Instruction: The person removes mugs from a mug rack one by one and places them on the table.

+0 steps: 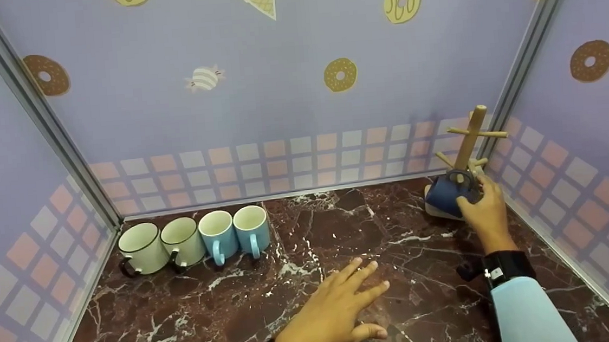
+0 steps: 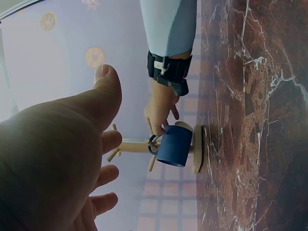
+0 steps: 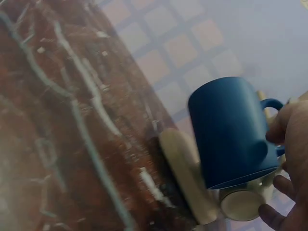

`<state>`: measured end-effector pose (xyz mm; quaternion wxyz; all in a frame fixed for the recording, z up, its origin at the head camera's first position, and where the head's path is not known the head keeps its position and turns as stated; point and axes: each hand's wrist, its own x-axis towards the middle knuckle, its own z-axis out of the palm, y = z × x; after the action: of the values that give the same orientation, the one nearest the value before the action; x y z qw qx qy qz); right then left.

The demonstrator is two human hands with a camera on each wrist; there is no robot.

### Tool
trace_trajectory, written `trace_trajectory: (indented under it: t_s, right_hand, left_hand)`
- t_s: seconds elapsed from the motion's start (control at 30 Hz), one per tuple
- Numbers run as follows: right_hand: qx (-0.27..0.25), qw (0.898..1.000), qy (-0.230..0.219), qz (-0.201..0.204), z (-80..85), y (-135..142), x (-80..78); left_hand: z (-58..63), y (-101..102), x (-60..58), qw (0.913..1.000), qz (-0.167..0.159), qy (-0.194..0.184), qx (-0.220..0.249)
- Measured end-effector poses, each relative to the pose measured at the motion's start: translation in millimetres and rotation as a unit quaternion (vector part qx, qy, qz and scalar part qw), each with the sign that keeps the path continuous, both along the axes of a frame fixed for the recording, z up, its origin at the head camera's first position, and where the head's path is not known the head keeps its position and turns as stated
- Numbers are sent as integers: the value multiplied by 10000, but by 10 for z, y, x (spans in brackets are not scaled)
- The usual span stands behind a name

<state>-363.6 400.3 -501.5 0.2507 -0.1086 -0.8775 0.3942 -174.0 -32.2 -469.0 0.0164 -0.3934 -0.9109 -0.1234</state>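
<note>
At the back right, my right hand (image 1: 488,208) pinches the handle of a dark blue mug (image 1: 443,196). The mug hangs tilted against the lower part of a wooden mug tree (image 1: 470,141), close over its base (image 3: 185,173). In the right wrist view, the thumb lies at the mug's handle (image 3: 272,103). A pale, round-ended object (image 3: 243,206) shows behind the mug, partly hidden. My left hand (image 1: 329,316) is held over the front middle of the table, fingers spread and holding nothing.
Two cream mugs (image 1: 141,249) with dark rims and handles stand at the back left, beside two light blue mugs (image 1: 252,232). The marbled tabletop (image 1: 342,233) is enclosed by patterned walls at the back and sides. Wooden pegs (image 1: 492,134) stick out from the tree.
</note>
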Motion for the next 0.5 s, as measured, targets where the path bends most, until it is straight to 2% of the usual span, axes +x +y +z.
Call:
trace_trajectory:
  t_s: [0.1,0.3,0.4,0.5]
  right_hand:
    - [126,9999,-103,22,-64,-39,12]
    - [204,9977,-650,52,-196,-104,30]
    - [180,9980,-601,10,-264,-121,15]
    - [97,9994,-336,-60,-322,-139,-3]
  left_hand:
    - [-1,2,10,10000,-17,-19,-53]
    - [-4,-2,13,10000,-58,-68,-12]
    - [-6,-3,12,9999,-98,-84,41]
    - [-16,-2,10,9999,-142,-60,67]
